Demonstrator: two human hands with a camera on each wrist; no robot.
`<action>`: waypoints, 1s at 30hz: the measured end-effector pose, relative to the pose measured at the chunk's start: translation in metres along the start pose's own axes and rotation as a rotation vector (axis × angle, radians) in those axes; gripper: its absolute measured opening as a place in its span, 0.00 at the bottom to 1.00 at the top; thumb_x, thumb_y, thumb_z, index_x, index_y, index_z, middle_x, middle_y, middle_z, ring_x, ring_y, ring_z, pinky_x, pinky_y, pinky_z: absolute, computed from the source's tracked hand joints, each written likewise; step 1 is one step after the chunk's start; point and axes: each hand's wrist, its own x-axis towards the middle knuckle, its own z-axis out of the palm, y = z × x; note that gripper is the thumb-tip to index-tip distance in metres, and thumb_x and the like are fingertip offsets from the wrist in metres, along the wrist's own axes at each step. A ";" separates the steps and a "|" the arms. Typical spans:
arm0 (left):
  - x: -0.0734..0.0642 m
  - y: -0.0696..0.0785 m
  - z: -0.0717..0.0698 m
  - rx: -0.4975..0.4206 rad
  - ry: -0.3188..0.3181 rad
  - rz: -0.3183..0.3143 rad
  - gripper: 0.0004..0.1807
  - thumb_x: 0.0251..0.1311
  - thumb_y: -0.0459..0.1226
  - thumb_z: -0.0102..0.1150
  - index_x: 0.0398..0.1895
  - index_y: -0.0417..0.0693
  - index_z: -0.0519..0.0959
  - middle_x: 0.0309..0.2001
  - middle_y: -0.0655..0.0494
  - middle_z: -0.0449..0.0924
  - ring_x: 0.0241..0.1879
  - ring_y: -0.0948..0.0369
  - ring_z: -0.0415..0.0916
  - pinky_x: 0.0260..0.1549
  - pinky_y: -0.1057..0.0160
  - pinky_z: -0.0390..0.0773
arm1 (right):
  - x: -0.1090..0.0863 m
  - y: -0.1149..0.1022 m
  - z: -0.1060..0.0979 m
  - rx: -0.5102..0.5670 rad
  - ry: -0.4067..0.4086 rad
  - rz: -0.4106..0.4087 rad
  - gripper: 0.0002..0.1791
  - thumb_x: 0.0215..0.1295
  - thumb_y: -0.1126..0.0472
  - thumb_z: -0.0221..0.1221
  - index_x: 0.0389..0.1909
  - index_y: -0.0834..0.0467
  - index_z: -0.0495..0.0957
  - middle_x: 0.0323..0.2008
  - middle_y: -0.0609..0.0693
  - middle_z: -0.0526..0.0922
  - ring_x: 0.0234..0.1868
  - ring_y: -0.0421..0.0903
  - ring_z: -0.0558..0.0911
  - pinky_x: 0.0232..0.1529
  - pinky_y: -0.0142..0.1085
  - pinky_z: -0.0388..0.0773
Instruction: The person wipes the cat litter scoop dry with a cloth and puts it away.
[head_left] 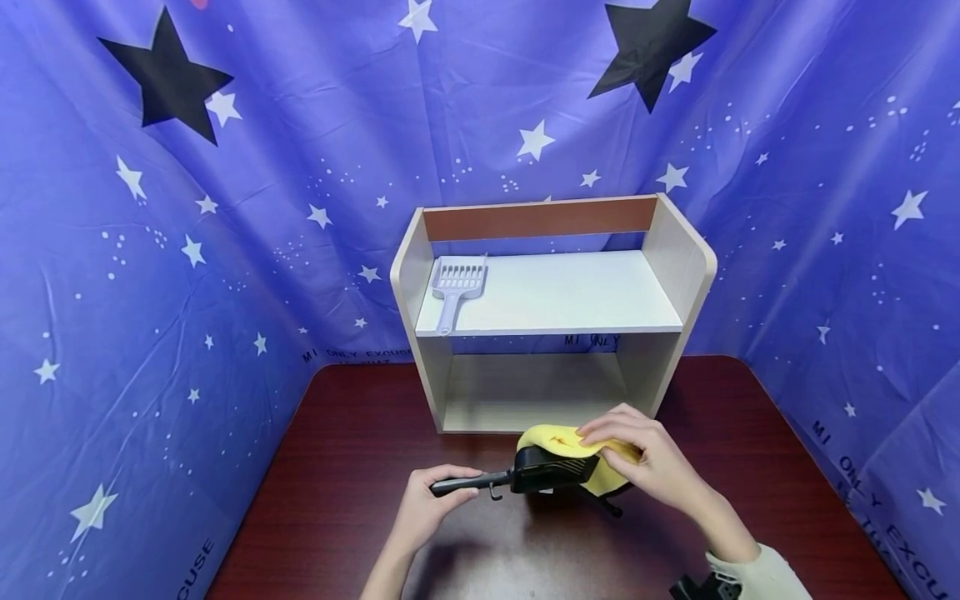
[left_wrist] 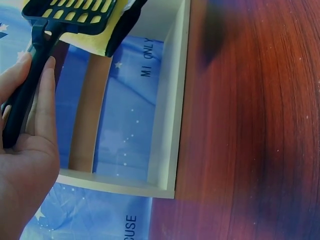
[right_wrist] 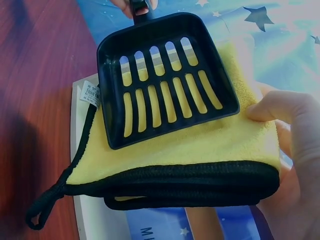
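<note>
My left hand [head_left: 420,504] grips the handle of a black slotted litter scoop [head_left: 547,472], held above the table. A folded yellow cloth [right_wrist: 185,145] with black edging lies against the scoop's far side, and its yellow shows through the slots in the right wrist view. My right hand [head_left: 656,462] holds this cloth at its right side, with the thumb on top of it. A black loop [right_wrist: 42,207] and a small white label [right_wrist: 90,93] stick out from the cloth's edge.
Behind the hands stands a light wooden two-tier shelf [head_left: 547,325]. On its upper board a pale lilac slotted scoop [head_left: 448,308] lies at the left. The dark red table [head_left: 322,467] is bordered by a blue star-patterned curtain [head_left: 247,275] at the back and sides.
</note>
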 end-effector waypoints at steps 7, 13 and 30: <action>0.002 0.002 -0.003 0.025 0.018 0.010 0.13 0.51 0.28 0.71 0.42 0.39 0.87 0.39 0.41 0.89 0.33 0.70 0.83 0.33 0.72 0.81 | -0.004 0.001 -0.005 -0.028 -0.007 0.111 0.25 0.51 0.81 0.64 0.44 0.51 0.85 0.42 0.47 0.88 0.45 0.36 0.80 0.48 0.21 0.72; 0.003 0.003 -0.004 -0.009 0.023 0.005 0.13 0.51 0.30 0.72 0.42 0.37 0.86 0.39 0.42 0.89 0.34 0.70 0.84 0.33 0.72 0.81 | -0.009 0.002 -0.006 -0.068 0.024 0.255 0.21 0.57 0.78 0.64 0.45 0.50 0.85 0.40 0.43 0.88 0.44 0.30 0.81 0.42 0.19 0.74; 0.010 0.006 -0.007 -0.128 0.137 -0.033 0.17 0.54 0.27 0.69 0.47 0.28 0.82 0.39 0.64 0.88 0.36 0.71 0.82 0.36 0.72 0.82 | -0.016 0.003 -0.005 -0.126 0.180 0.406 0.15 0.60 0.75 0.64 0.44 0.55 0.85 0.37 0.51 0.89 0.35 0.26 0.80 0.33 0.20 0.75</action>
